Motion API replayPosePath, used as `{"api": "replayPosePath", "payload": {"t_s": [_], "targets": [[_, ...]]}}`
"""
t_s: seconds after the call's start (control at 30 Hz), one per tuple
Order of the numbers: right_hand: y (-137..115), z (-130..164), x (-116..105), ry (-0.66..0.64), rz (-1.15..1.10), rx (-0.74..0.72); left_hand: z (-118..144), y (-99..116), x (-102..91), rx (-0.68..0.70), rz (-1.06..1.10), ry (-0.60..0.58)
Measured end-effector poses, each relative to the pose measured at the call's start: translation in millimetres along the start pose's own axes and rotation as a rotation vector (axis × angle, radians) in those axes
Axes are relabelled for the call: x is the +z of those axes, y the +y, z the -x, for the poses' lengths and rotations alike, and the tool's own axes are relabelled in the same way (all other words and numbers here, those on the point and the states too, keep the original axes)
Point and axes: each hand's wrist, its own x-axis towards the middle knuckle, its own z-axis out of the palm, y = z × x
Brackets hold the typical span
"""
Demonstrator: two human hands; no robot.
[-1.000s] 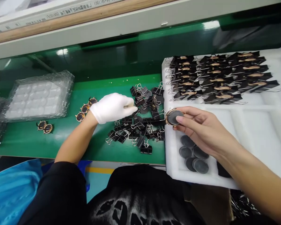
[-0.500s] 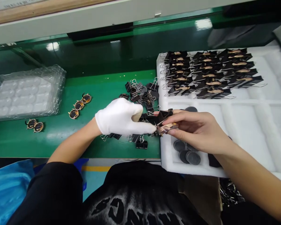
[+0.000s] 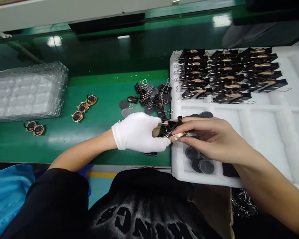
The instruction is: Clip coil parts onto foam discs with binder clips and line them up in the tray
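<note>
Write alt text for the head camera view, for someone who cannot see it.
A white-gloved left hand and a bare right hand together hold a black binder clip on a round gold-rimmed part, above a white foam tray. Loose clips lie on the green bench.

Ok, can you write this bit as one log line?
left hand: gloved, squeezing binder clip | right hand: bare, holding gold-rimmed piece | over foam tray

The left hand (image 3: pixel 139 132) wore a snug white fabric glove ending at the wrist; the right hand (image 3: pixel 209 139) was bare. A black short-sleeved top with a grey-white cracked print covered the shoulders and chest
</note>
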Motion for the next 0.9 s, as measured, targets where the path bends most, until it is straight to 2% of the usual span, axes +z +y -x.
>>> {"api": "replayPosePath", "payload": {"t_s": [0.13,0.23,0.3,0.37,0.47,0.53,0.6,0.67,0.77,0.9], "targets": [[0,0,-4,-0.035,0.065,-0.011,0,2,0.3,-0.025,-0.045,-0.038],[-1,2,-8,-0.103,-0.017,-0.023,0,2,1.3,0.027,-0.027,-0.089],[-3,3,-11,-0.127,-0.065,-0.005,0,1,2.1,0.048,-0.016,-0.076],[-5,3,-13,-0.065,-0.1,0.049,0,-3,2.3,0.045,-0.005,-0.006],[-7,1,-12,0.163,-0.273,0.168,-1,-8,0.6,0.077,0.08,0.1],[-6,-2,-9,0.336,-0.434,0.266,-1,-11,-1.2,0.117,0.184,0.096],[-4,-5,-4,0.456,-0.533,0.353,-1,-10,-2.6,0.125,0.272,0.054],[-2,-8,1,0.465,-0.546,0.38,-2,-9,-3.0,0.105,0.323,0.013],[3,-8,8,0.404,-0.53,0.358,-3,-6,-2.1,0.072,0.355,-0.024],[6,-6,15,0.405,-0.523,0.327,-5,-8,-0.4,0.066,0.375,-0.07]]}}
